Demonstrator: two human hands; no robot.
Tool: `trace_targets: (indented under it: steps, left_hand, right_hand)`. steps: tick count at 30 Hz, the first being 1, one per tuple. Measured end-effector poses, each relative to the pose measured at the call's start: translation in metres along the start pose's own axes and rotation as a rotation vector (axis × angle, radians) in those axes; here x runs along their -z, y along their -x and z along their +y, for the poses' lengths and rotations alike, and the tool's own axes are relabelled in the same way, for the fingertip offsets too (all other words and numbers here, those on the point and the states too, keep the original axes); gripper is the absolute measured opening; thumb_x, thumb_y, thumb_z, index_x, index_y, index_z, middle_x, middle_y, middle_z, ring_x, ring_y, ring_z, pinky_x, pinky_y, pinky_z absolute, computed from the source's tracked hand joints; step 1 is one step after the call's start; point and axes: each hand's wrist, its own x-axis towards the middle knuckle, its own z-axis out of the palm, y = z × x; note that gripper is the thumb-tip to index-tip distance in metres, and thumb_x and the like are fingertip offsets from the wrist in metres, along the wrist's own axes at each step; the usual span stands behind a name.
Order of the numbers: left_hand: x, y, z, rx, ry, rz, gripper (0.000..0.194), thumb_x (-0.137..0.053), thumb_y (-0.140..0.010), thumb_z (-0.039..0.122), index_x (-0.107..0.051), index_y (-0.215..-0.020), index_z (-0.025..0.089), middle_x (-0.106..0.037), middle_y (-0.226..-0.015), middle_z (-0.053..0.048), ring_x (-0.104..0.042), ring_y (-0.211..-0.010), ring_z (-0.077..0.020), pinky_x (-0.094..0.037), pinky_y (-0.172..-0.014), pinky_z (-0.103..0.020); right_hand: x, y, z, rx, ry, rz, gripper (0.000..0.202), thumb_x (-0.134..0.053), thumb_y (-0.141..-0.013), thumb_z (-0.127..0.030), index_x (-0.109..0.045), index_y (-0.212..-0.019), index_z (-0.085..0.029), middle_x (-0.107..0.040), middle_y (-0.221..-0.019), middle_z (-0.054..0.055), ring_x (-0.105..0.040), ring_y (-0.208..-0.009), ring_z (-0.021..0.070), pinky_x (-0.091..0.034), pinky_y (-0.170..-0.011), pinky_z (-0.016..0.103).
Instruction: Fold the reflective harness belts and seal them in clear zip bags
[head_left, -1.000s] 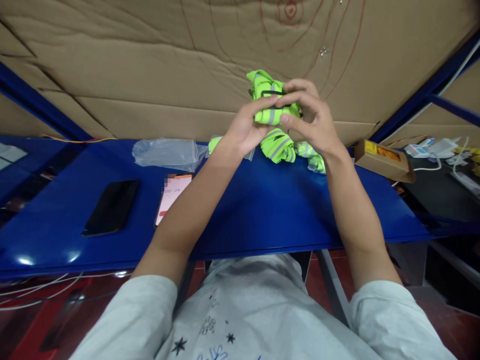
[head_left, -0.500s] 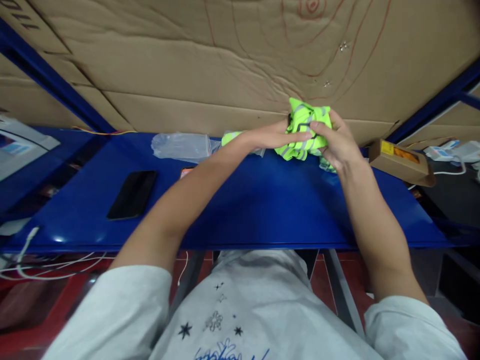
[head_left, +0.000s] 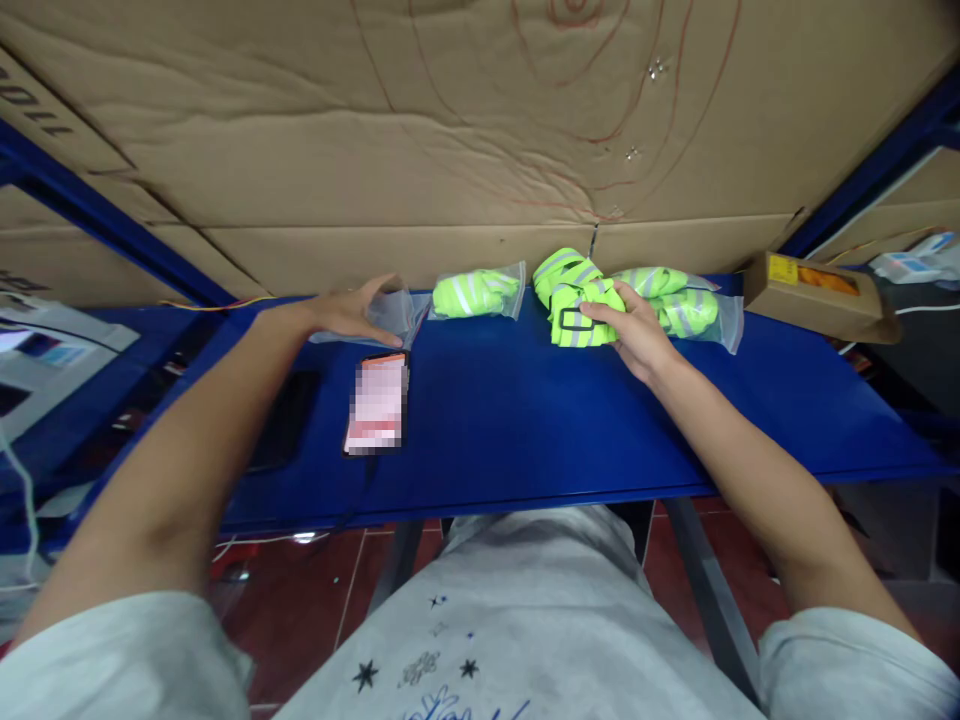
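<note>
My right hand (head_left: 637, 332) grips a folded bundle of fluorescent yellow-green reflective straps (head_left: 568, 285) with grey stripes and a black buckle, thumb on top beside the buckle. My left hand (head_left: 351, 312) is spread over a clear plastic zip bag (head_left: 401, 312) at the back of the blue table, thumb and fingers apart. I cannot tell how firmly it touches the bag. Between the hands lies a bagged yellow-green bundle (head_left: 474, 294). More bagged yellow-green bundles (head_left: 686, 308) lie just right of my right hand, partly behind it.
A lit phone (head_left: 377, 405) lies on the blue table (head_left: 510, 430) below my left hand. A dark phone (head_left: 285, 420) is partly behind my left forearm. At the back right is a cardboard box (head_left: 817, 300). A cardboard sheet (head_left: 300, 150) stands behind the table.
My left hand has let go of the strap bundle and moved left to the clear bag. My right hand still holds the bundle, now lower, with its buckle facing up. The view has shifted slightly.
</note>
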Motion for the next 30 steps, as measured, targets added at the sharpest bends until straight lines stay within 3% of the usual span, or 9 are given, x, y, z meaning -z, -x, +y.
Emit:
trace_targets:
  steps: [3,5,7,9,13,16,23,28,30]
  left_hand:
    - [0.001,0.006,0.023,0.125,-0.151,-0.049,0.150,-0.085,-0.045,0.083,-0.024,-0.169,0.024,-0.053,-0.157,-0.017,-0.049,-0.142,-0.0508,-0.035,-0.117,-0.070]
    - [0.003,0.013,0.050,0.086,-0.242,0.021,0.149,-0.082,-0.049,0.086,-0.019,-0.170,0.026,-0.043,-0.165,-0.017,-0.036,-0.150,-0.0573,-0.010,-0.119,-0.085]
    - [0.000,0.022,0.083,-0.028,-0.313,0.102,0.136,-0.073,-0.063,0.090,-0.016,-0.170,0.028,-0.043,-0.165,-0.014,-0.034,-0.151,-0.0541,0.002,-0.120,-0.084]
    - [-0.010,0.030,0.120,-0.110,-0.308,0.120,0.131,-0.070,-0.067,0.091,-0.015,-0.170,0.033,-0.047,-0.161,-0.008,-0.041,-0.147,-0.0474,-0.002,-0.127,-0.076]
    - [-0.045,0.041,0.195,-0.294,-0.330,0.101,0.119,-0.072,-0.074,0.085,-0.027,-0.167,0.025,-0.047,-0.160,-0.017,-0.041,-0.148,-0.0457,0.007,-0.128,-0.073]
    - [-0.069,0.044,0.231,-0.331,-0.283,0.062,0.112,-0.071,-0.078,0.082,-0.033,-0.164,0.021,-0.045,-0.161,-0.021,-0.039,-0.151,-0.0423,0.004,-0.129,-0.072]
    - [-0.094,0.055,0.242,-0.190,-0.246,0.059,0.110,-0.077,-0.079,0.071,-0.027,-0.166,0.025,-0.044,-0.161,-0.021,-0.038,-0.153,-0.0419,-0.007,-0.129,-0.073]
    - [-0.110,0.070,0.244,-0.225,-0.286,0.029,0.112,-0.078,-0.082,0.065,-0.020,-0.168,0.023,-0.044,-0.160,-0.022,-0.037,-0.154,-0.0418,-0.003,-0.128,-0.075]
    - [-0.114,0.072,0.244,-0.215,-0.289,0.028,0.109,-0.079,-0.082,0.065,-0.025,-0.167,0.021,-0.045,-0.159,-0.022,-0.039,-0.153,-0.0420,-0.005,-0.128,-0.075]
  right_hand:
    - [-0.003,0.004,0.000,-0.005,-0.004,0.006,0.054,-0.095,-0.060,-0.033,-0.066,-0.105,-0.028,-0.077,-0.104,-0.002,-0.074,-0.095,0.0199,-0.062,-0.076,0.030]
    - [-0.005,0.007,-0.003,-0.005,-0.004,0.001,0.052,-0.093,-0.063,-0.035,-0.066,-0.106,-0.029,-0.078,-0.108,-0.001,-0.074,-0.100,0.0214,-0.063,-0.079,0.032]
    - [-0.007,0.010,-0.009,-0.007,-0.022,-0.024,0.048,-0.091,-0.066,-0.038,-0.066,-0.106,-0.029,-0.078,-0.113,-0.001,-0.074,-0.105,0.0224,-0.063,-0.084,0.033]
    - [-0.008,0.014,-0.016,-0.001,-0.053,-0.076,0.045,-0.089,-0.069,-0.040,-0.067,-0.106,-0.029,-0.078,-0.117,-0.001,-0.074,-0.109,0.0232,-0.064,-0.090,0.034]
    - [-0.008,0.024,-0.030,-0.007,-0.052,-0.213,0.048,-0.089,-0.069,-0.039,-0.071,-0.113,-0.029,-0.078,-0.121,0.000,-0.074,-0.111,0.0251,-0.062,-0.094,0.036]
    - [-0.003,0.027,-0.036,-0.072,-0.008,-0.306,0.049,-0.090,-0.069,-0.035,-0.073,-0.114,-0.028,-0.079,-0.117,0.002,-0.075,-0.103,0.0252,-0.062,-0.091,0.037]
    - [0.011,0.021,-0.043,-0.182,0.225,-0.283,0.049,-0.094,-0.063,-0.032,-0.077,-0.108,-0.027,-0.079,-0.110,0.004,-0.075,-0.101,0.0275,-0.061,-0.094,0.044]
    - [0.020,0.022,-0.047,-0.145,0.524,-0.232,0.047,-0.100,-0.055,-0.032,-0.080,-0.097,-0.030,-0.075,-0.123,0.004,-0.065,-0.128,0.0353,-0.049,-0.116,0.052]
    - [0.024,0.022,-0.049,-0.116,0.608,-0.198,0.045,-0.101,-0.053,-0.030,-0.081,-0.093,-0.031,-0.074,-0.125,0.003,-0.061,-0.133,0.0382,-0.049,-0.117,0.053]
